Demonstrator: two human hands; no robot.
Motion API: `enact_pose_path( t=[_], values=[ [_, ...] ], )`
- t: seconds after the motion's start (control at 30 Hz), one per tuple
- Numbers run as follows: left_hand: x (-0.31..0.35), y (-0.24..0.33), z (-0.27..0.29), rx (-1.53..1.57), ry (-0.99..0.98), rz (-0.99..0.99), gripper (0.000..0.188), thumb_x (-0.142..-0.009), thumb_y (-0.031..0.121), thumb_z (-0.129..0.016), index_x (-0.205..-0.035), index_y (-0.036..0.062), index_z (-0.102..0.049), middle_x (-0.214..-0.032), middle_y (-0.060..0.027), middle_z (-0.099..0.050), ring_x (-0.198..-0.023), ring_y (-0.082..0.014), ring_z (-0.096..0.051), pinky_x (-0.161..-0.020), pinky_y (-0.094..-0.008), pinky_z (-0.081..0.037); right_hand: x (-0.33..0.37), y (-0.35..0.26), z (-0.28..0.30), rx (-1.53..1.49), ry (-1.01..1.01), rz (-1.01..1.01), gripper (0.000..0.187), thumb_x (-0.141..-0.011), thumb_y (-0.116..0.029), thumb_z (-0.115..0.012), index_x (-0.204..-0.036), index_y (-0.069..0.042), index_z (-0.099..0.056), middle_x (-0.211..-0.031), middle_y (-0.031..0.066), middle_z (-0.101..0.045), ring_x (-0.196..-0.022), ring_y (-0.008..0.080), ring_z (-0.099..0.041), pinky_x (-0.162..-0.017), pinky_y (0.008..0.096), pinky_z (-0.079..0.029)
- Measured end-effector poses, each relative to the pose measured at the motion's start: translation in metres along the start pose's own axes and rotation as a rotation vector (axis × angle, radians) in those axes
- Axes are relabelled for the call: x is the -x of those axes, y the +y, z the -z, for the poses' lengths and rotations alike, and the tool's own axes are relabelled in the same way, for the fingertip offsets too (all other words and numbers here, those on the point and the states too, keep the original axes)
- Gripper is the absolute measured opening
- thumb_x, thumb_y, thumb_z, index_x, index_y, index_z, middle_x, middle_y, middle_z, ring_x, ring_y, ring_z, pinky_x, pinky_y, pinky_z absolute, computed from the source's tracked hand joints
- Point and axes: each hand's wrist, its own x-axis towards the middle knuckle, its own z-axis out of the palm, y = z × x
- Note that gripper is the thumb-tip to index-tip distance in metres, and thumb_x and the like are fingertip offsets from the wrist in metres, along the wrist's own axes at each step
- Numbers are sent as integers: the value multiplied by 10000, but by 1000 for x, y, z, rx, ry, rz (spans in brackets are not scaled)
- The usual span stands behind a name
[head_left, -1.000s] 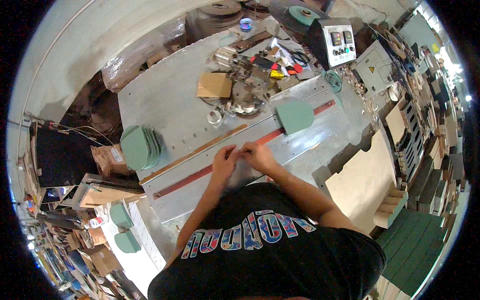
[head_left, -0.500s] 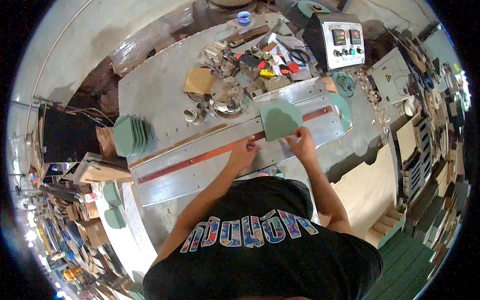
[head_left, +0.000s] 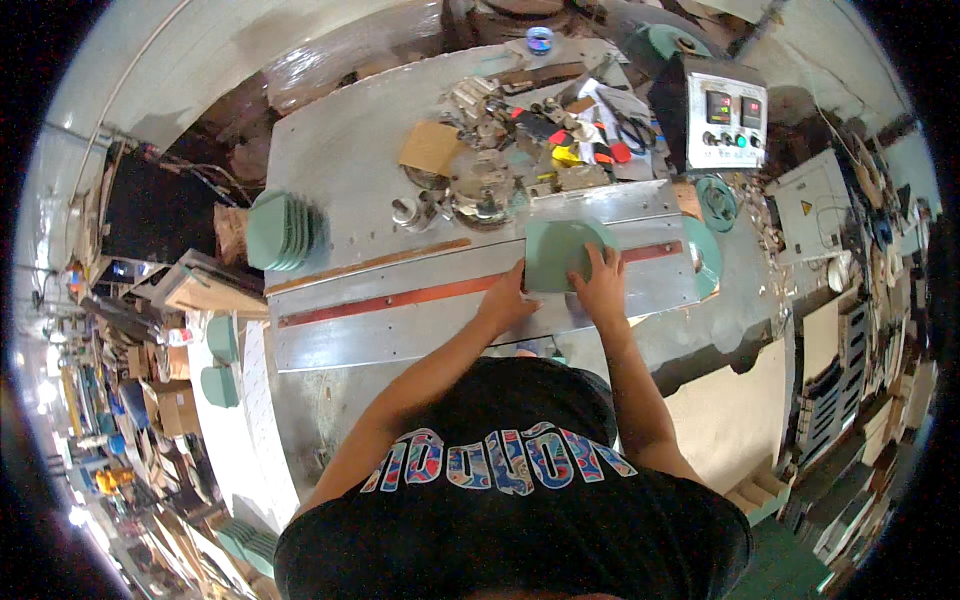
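Note:
A flat green panel [head_left: 553, 252] with a square left side and a rounded right side lies over the red strip [head_left: 400, 302] of the metal machine table. My left hand [head_left: 508, 300] is at its left edge, fingertips against the edge and thumb stretched along the near side. On its near right part, my right hand [head_left: 603, 288] grips with bent fingers over the top and the thumb near the lower edge. What lies under the panel is hidden. Farther left on the table stands a stack of similar green panels [head_left: 274, 232].
Metal fittings [head_left: 480, 190], tools and scraps clutter the table's far side. A control box [head_left: 727, 122] with displays and knobs stands far right, near a green roll [head_left: 705, 260]. A thin brown strip [head_left: 370, 265] lies along the metal plate. More green pieces [head_left: 219, 387] sit at lower left.
My left hand has come up to the panel's left edge from beside it. My right hand has moved from the near corner onto the panel, which now sits straighter. The view has shifted slightly.

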Motion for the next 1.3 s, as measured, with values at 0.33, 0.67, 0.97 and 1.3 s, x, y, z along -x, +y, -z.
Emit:
enact_pose_path(
  t=[0.33, 0.67, 0.97, 1.3],
  values=[
    [80, -70, 76, -107, 96, 190, 878, -869, 331, -845, -1603, 141, -402, -1284, -225, -721, -1196, -440, -689, -966, -549, -569, 42, -84, -62, -103, -151, 156, 707, -846, -380, -814, -1480, -154, -598, -1561, 289, -450, -1426, 495, -421, -1196, 595, -356],
    [88, -83, 149, -539, 121, 95, 963, -775, 608, -852, -1523, 104, -514, -1151, -181, -776, -1066, -404, -740, -899, -533, -588, 41, -133, -115, -45, -196, 93, 691, -910, -416, -778, -1544, -241, -569, -1650, 236, -398, -1464, 481, -416, -1121, 680, -378],
    [70, -169, 131, -447, 370, -531, 1035, -779, 652, -857, -1558, 60, -519, -937, -135, -685, -888, -385, -656, -815, -527, -524, 56, -153, -99, 71, -34, 112, 779, -968, -382, -699, -1660, -276, -357, -1688, 189, -344, -1532, 430, -379, -1225, 616, -322],
    [77, -161, 144, -391, 251, -393, 852, -775, 436, -915, -1473, 55, -610, -968, -137, -691, -932, -380, -664, -835, -515, -537, 50, -162, -112, 110, 102, 168, 826, -879, -327, -768, -1626, -243, -426, -1608, 171, -441, -1460, 396, -458, -1208, 577, -348]
  ],
)
